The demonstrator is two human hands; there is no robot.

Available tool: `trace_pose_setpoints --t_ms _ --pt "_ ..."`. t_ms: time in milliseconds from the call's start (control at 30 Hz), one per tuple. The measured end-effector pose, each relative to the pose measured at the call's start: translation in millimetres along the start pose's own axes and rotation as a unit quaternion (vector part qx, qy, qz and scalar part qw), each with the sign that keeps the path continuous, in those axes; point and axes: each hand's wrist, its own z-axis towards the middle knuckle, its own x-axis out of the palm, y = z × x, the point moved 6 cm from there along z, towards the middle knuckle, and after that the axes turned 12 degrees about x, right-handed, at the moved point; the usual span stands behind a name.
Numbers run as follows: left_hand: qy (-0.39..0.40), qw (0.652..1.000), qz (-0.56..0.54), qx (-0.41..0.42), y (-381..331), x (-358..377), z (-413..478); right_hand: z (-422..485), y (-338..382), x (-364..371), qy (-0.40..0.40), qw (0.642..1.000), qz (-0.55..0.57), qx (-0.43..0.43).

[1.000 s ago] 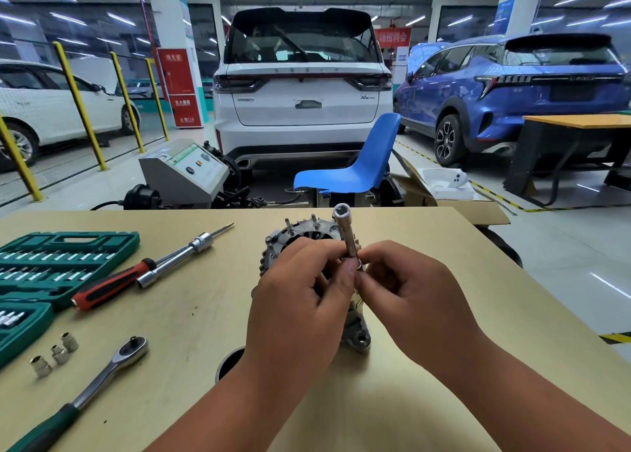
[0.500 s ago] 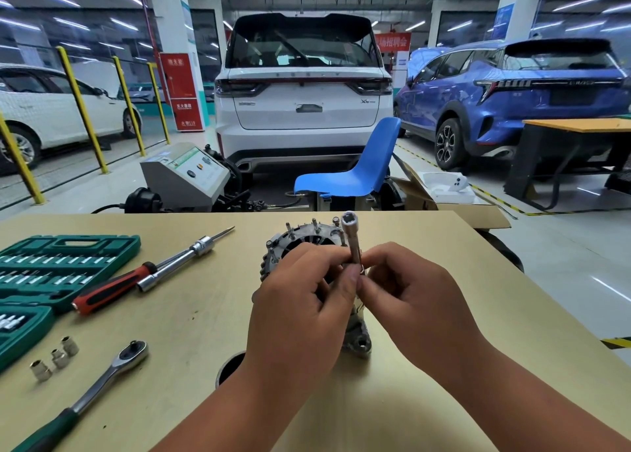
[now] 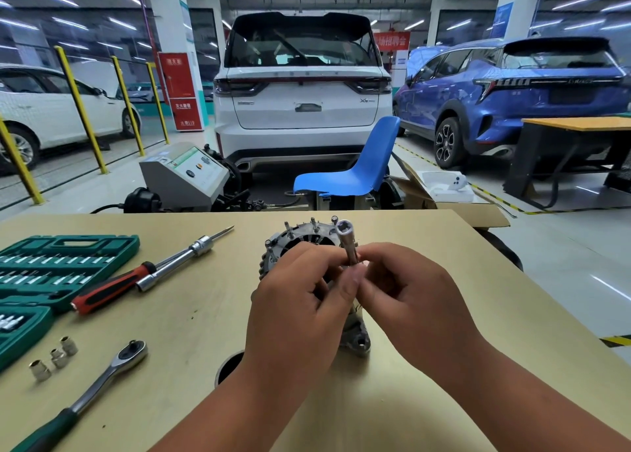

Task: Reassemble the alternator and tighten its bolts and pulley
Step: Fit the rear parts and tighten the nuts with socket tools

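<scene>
Socket (image 3: 349, 246) has sunk slightly; our left hand (image 3: 300, 311) and right hand (image 3: 420, 308) pinch it, likely threading an alternator (image 3: 293, 237) bolt.

The left forearm (image 3: 239, 414) at 6 o'clock and right forearm (image 3: 532, 400) at 4 o'clock are bare, like the left hand (image 3: 297, 315) and right hand (image 3: 416, 308); the visible fingernails are short and rounded.

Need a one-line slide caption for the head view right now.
Left hand and right hand pinch a deep socket over the alternator; ratchet, screwdriver and socket case lie left.
</scene>
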Motion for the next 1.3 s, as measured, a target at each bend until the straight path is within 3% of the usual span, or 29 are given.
trace_pose_setpoints --t_ms 1300 --pt "-0.002 1.000 0.009 -0.008 4.7 1.0 -3.0 0.1 2.3 -0.5 -0.003 1.000 -0.011 -0.018"
